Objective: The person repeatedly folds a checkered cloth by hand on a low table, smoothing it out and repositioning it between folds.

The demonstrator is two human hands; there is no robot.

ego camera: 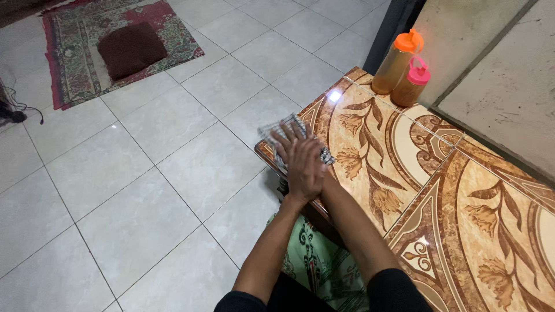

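A grey-and-white checked cloth (pixel 276 130) lies at the corner of a counter tiled in a brown floral pattern (pixel 404 150). Both of my hands are stacked on it. My left hand (pixel 303 166) lies flat on top, fingers stretched toward the counter's corner. My right hand (pixel 324 177) is mostly hidden beneath it and presses down on the cloth. The cloth's edges show past the fingertips and to the right of the hands.
Two bottles of amber liquid stand at the counter's far end by the wall, one with an orange cap (pixel 396 65), one with a pink cap (pixel 411 86). The pale tiled floor (pixel 144 173) holds a patterned rug (pixel 72 69) with a brown cushion (pixel 132 49). A black cable (pixel 23 107) lies at left.
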